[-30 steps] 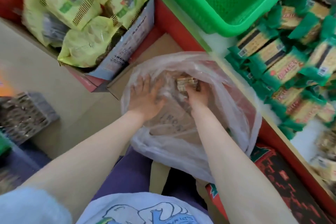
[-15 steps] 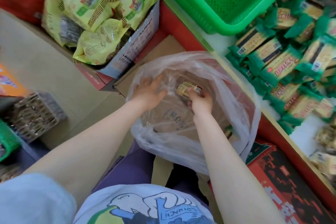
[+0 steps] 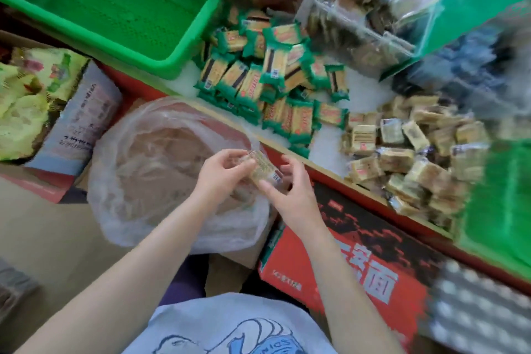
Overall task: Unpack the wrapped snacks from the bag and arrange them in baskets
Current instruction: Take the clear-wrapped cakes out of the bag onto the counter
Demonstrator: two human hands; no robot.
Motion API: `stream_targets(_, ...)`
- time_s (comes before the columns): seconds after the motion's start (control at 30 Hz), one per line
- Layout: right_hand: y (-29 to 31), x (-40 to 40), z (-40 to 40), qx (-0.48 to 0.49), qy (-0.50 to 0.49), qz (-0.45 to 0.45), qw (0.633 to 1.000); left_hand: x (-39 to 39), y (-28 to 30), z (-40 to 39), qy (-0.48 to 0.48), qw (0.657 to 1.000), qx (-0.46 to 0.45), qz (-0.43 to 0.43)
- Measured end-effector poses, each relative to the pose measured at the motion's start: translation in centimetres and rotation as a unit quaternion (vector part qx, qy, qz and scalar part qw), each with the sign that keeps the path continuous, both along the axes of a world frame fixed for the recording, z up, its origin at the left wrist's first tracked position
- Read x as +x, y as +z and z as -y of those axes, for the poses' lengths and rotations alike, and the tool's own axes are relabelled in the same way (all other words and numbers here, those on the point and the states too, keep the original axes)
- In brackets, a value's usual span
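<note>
A clear plastic bag lies open in a carton in front of me. Above its right rim, both hands hold one small wrapped snack with a barcode. My left hand pinches its left end. My right hand grips its right side from below. An empty green basket stands at the upper left on the shelf. Beside it lies a heap of green-wrapped snacks, and to the right a heap of tan wrapped snacks.
A carton of yellow-green snack bags stands at the left. A red and black carton sits under my right arm. A clear bin of dark snacks and a green basket rim border the shelf at the right.
Both hands have come up out of the bag with a wrapped snack held between them. The view has swung right, bringing in the tan snack heap.
</note>
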State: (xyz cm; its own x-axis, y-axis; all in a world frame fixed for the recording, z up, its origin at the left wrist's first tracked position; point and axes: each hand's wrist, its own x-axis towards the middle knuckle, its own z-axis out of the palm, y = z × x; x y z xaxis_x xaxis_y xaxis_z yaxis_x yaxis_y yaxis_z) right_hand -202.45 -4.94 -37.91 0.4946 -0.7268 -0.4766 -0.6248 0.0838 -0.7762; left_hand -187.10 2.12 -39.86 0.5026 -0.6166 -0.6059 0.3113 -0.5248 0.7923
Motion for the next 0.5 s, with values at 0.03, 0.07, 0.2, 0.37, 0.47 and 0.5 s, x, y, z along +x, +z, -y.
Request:
stream_targets(0.03,0.5,-2.2,0.9,-0.048,0.03,-0.012,0.998,-1.8,0.2,1.5,-0.027,1.0,0.008,0.011)
stream_targets(0.07,0.9,-4.3,1.7,-0.073,0.054,-0.021,0.996,-3.4,0.4,3.0,-0.053,0.998,0.01,0.023)
stream_targets(0.2,1.3,-11.8,4.2,-0.075,0.015,-0.041,0.996,-10.3,0.7,8.0,-0.133,0.99,-0.028,0.04)
stream_targets(0.37,1.6,-16.6,9.2,-0.143,-0.073,-0.099,0.982,-13.8,-2.2,10.9,-0.247,0.943,0.005,0.223)
stream_targets(0.47,1.3,-15.9,14.3,-0.247,-0.108,-0.124,0.955,-13.3,-4.6,11.5,-0.375,0.857,0.098,0.341)
stream_targets(0.5,1.1,-15.2,16.0,-0.276,-0.109,-0.139,0.945,-13.2,-5.5,11.5,-0.412,0.827,0.125,0.362)
